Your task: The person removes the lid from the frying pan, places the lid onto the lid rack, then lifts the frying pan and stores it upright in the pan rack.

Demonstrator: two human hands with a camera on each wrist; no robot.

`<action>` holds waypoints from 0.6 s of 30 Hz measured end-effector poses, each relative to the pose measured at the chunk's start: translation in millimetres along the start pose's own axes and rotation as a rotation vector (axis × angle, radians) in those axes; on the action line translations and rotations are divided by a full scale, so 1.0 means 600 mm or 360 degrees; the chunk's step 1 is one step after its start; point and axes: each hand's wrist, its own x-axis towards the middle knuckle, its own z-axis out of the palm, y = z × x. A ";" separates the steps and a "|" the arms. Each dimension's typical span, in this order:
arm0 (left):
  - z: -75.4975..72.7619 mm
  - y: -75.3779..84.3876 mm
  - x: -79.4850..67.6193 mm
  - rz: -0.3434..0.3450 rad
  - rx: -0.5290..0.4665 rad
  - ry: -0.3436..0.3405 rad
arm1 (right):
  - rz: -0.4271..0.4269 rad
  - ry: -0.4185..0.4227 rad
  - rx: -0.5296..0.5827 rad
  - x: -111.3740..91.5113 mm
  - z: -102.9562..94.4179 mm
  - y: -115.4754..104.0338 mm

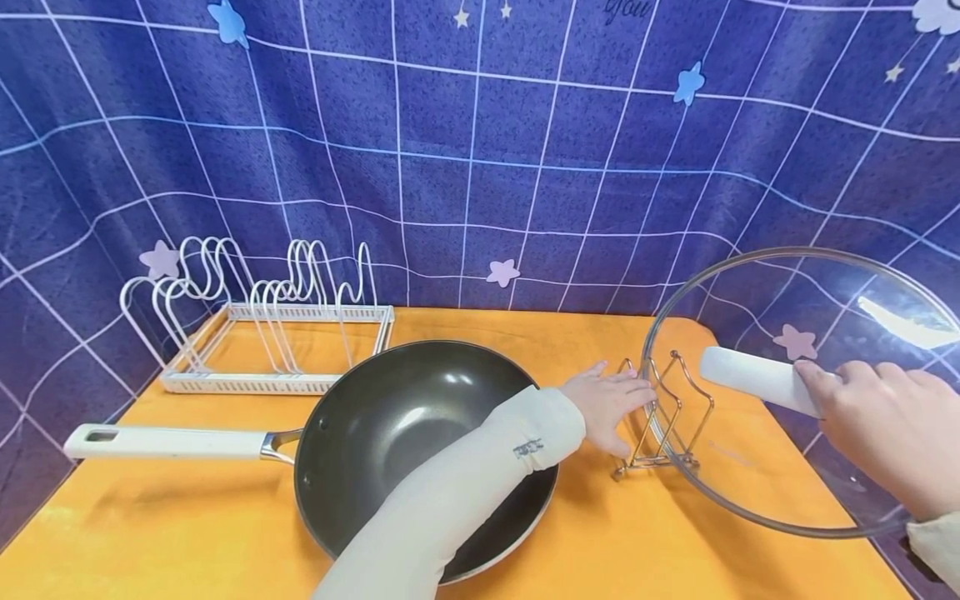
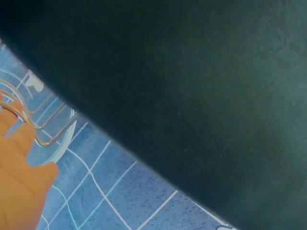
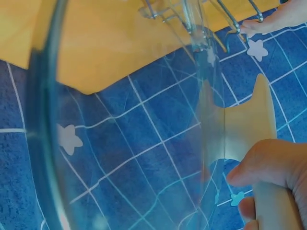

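Note:
My right hand [image 1: 885, 421] grips the white handle [image 1: 757, 379] of a large clear glass lid [image 1: 787, 475], with the thumb along the handle in the right wrist view. The lid stands nearly upright, its left edge at a small metal wire lid rack [image 1: 660, 458]. Whether the rim sits in a slot is hard to tell. My left hand [image 1: 609, 408] reaches across a dark wok [image 1: 420, 408], fingers extended and spread, fingertips at the rack's wires. In the left wrist view the wok's dark side hides much, and the left hand [image 2: 21, 177] shows at the edge.
A white dish rack [image 1: 255, 383] with upright wire loops stands at the back left. The wok's white handle [image 1: 172, 442] points left over the orange tablecloth [image 1: 187, 533]. A blue gridded curtain [image 1: 450, 167] hangs behind the table.

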 end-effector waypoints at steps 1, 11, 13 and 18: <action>0.000 0.000 0.000 -0.0001 -0.0002 0.0003 | -0.0003 0.0000 -0.0009 0.000 -0.001 -0.001; 0.002 -0.003 0.000 -0.0010 -0.0038 0.0001 | 0.0070 0.0000 0.0002 0.006 -0.003 -0.008; 0.002 -0.002 0.000 -0.0009 -0.0042 -0.0002 | 0.0091 -0.0012 0.0006 0.005 -0.002 -0.010; 0.003 -0.002 0.001 -0.0007 -0.0039 -0.0007 | 0.0101 -0.0069 -0.0003 0.005 -0.002 -0.010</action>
